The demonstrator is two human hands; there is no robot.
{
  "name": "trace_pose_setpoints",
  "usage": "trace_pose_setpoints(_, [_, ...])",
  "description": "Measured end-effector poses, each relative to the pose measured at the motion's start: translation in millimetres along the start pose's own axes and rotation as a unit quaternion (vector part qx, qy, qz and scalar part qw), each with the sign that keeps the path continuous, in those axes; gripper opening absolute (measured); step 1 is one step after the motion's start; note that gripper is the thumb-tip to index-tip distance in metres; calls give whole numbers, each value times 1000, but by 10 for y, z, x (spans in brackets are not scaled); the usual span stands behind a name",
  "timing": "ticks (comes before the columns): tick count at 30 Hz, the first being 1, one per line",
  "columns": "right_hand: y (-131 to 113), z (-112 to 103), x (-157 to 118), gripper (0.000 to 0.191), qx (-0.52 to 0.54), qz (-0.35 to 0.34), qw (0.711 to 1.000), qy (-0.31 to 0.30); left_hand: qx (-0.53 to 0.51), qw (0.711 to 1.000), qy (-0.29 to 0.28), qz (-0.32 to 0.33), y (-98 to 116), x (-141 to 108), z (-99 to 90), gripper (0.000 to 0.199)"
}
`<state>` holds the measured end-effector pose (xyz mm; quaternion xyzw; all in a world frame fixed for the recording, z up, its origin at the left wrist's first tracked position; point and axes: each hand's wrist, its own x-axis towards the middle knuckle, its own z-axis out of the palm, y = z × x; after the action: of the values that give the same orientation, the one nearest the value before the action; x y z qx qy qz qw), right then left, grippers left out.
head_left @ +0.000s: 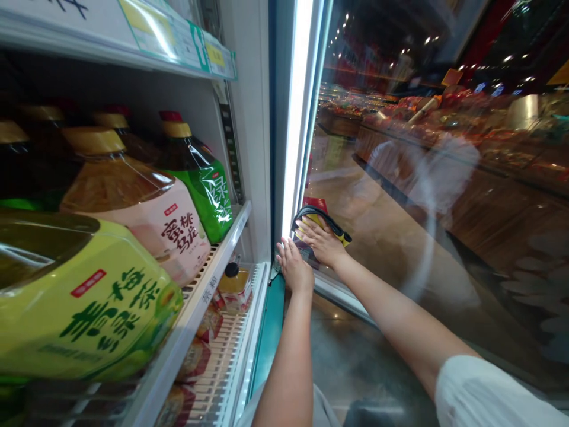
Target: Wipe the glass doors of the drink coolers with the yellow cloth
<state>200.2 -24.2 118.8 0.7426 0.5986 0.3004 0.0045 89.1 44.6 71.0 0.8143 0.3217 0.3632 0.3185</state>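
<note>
Near the hinge side of an open glass door, my right hand lies with spread fingers on a folded yellow and dark cloth, pressing it against the lower part of the glass. Just to its left, my left hand rests at the lower end of the bright light strip, fingers extended and nothing visible in it. A red label shows behind the cloth on the glass.
At the left, a shelf holds large drink bottles, one with a pink label and one with a yellow-green label. A lower wire rack carries smaller bottles. Price tags edge the upper shelf.
</note>
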Motion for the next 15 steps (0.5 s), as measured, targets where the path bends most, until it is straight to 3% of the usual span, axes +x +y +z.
trace_pose_setpoints(2, [-86,161,7,59,12,-13,1000,-10,10,1000,-7,3,8,-26,-9,71])
trace_pose_setpoints(5, [-193,326,-409,58,23,-29,999,-28,61,997,-41,5,26,-53,-38,70])
trace_pose_setpoints(9, [-138,181,-1068,61,20,-32,999,-37,119,989,-87,8,26,-42,-63,75])
trace_pose_setpoints(11, [-64,33,-1119,63,13,-15,999,-37,120,988,-94,8,11,-27,-52,77])
trace_pose_setpoints(15, [-51,-61,-841,69,4,56,998,-40,124,987,-99,10,7,-26,25,78])
